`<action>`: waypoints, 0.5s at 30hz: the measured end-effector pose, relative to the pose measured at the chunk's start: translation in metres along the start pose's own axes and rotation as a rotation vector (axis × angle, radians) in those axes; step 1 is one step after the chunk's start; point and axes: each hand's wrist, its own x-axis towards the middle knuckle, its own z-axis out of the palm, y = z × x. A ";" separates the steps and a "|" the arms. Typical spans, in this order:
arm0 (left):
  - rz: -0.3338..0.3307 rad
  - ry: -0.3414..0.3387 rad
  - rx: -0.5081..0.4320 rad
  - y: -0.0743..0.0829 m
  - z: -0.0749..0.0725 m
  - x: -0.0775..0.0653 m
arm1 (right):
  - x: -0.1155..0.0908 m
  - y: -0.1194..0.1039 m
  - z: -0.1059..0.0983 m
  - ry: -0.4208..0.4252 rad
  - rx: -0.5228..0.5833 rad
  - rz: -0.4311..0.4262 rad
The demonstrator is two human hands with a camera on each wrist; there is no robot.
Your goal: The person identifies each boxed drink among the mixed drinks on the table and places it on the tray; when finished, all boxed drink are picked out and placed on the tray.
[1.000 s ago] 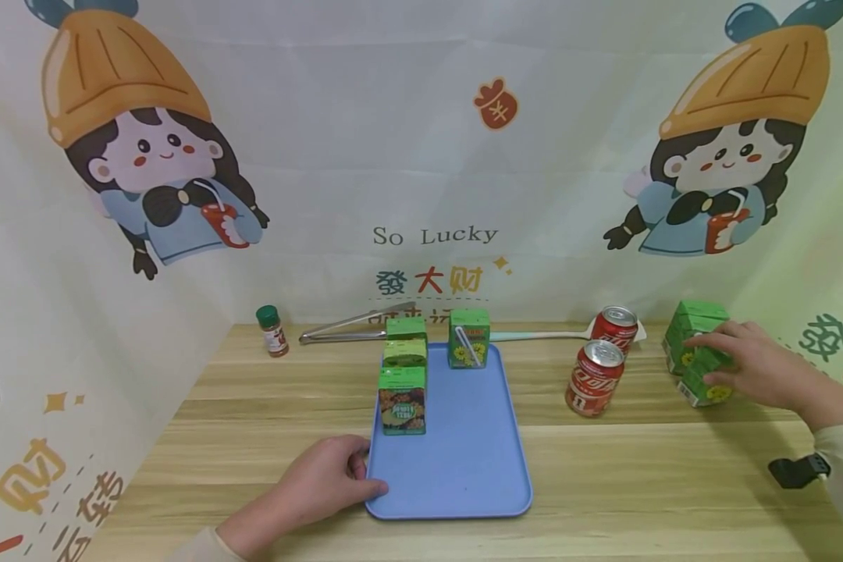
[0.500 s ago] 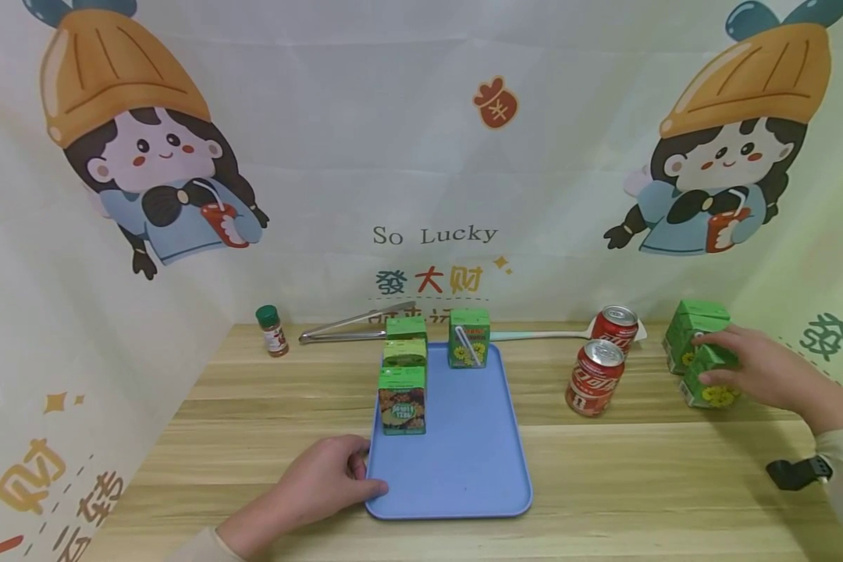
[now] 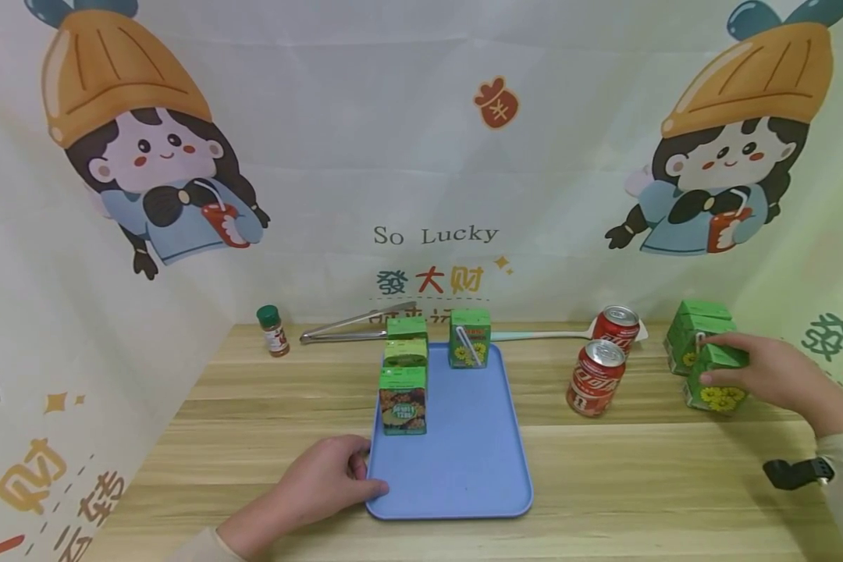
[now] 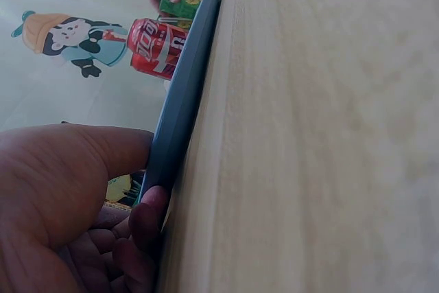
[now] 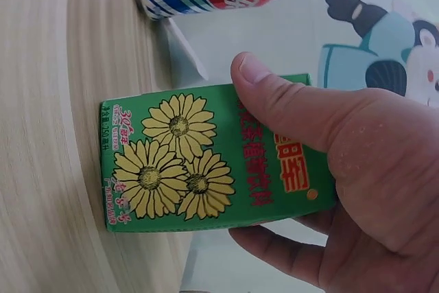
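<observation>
Tray (image 3: 457, 476) at lower centre of the frame: my left hand (image 3: 330, 474) grips its left rim. At far right, my right hand (image 3: 780, 375) pinches a green carton (image 3: 720, 400); I'd squeeze gently, lifting clear of the cartons (image 3: 704, 314) behind.

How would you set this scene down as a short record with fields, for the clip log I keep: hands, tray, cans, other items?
left hand: the left hand grips the tray at its left edge, near the front
right hand: the right hand holds a flowered carton; whether it touches the table is unclear
on tray: three cartons in a row along the left, one boxed drink at the far right
cans: two red cans, right of the tray
back left: green-capped jar, tongs
</observation>
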 end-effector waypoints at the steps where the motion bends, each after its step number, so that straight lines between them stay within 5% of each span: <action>1: 0.000 0.000 -0.001 0.000 0.000 0.000 | -0.001 0.001 0.000 0.005 0.008 0.006; 15: -0.004 0.000 -0.004 0.000 -0.001 -0.001 | -0.005 0.007 0.003 0.058 0.053 0.053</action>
